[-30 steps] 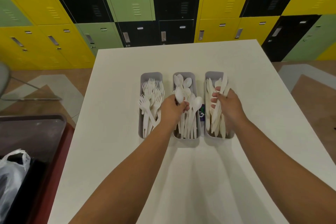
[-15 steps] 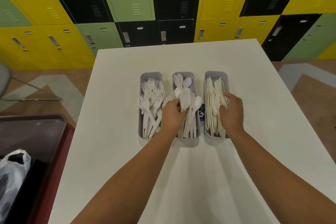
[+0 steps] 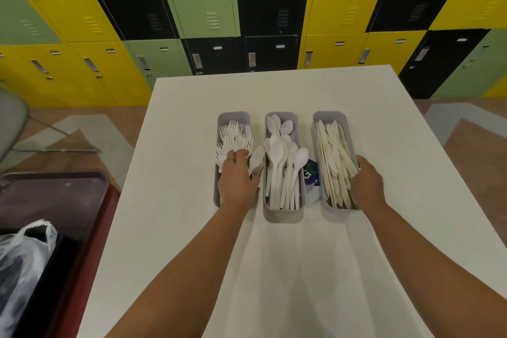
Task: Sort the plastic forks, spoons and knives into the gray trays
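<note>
Three long gray plastic trays point(image 3: 282, 215) stand side by side on the white table point(image 3: 274, 269): white plastic forks point(image 3: 233, 137) left, spoons point(image 3: 282, 162) centre, knives point(image 3: 333, 156) right. The left hand point(image 3: 237, 178) rests flat on the forks, grip relaxed, holding nothing. The right hand point(image 3: 367, 184) curls its grip round the knife tray's right wall.

Locker room or staff/canteen area, by the look of it: a wall of yellow, green & black metal lockers point(image 3: 208, 5) w/ handles & label tags is seen behind a plain white square table point(image 3: 274, 269). Brown-and-grey patterned floor point(image 3: 82, 132) is visible; dark red plastic trays point(image 3: 55, 195) are stacked at left.
</note>
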Motion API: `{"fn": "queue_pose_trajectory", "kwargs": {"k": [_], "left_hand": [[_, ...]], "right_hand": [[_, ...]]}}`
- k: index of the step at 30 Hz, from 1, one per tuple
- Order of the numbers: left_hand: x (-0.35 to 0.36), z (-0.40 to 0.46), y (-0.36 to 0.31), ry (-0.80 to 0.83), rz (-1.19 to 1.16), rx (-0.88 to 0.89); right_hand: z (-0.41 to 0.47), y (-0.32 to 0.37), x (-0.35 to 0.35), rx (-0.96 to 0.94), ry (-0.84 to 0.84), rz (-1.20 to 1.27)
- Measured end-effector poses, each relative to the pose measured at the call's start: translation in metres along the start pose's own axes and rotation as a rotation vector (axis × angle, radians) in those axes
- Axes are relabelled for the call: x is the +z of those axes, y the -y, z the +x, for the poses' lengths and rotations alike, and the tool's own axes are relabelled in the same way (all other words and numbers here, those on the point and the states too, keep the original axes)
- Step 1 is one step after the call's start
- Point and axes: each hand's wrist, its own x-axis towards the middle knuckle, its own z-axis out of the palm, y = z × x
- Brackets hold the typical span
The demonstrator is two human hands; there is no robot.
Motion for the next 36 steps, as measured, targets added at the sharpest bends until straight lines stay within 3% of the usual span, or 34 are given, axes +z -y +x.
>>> {"fn": "queue_pose_trajectory", "kwargs": {"k": [6,13,21,30,36], "left_hand": [[-0.002,-0.001,-0.001,0.028,0.011,-0.021],[-0.007,0.000,0.000,0.012,-0.149,-0.052],[-0.021,0.009,0.009,-0.137,-0.263,-0.101],[-0.020,0.006,0.022,-0.154,-0.209,-0.090],[-0.021,-0.001,0.015,-0.212,-0.055,0.068]], "right_hand": [[0.009,-0.007,0.001,0.026,0.004,0.022],[0.009,-0.007,0.004,0.034,-0.005,0.036],[-0.005,0.007,-0.001,0.036,-0.063,0.087],[-0.015,0.013,0.005,-0.034,-0.176,0.071],[-0.023,0.026,0.009,-0.127,-0.226,0.068]]}}
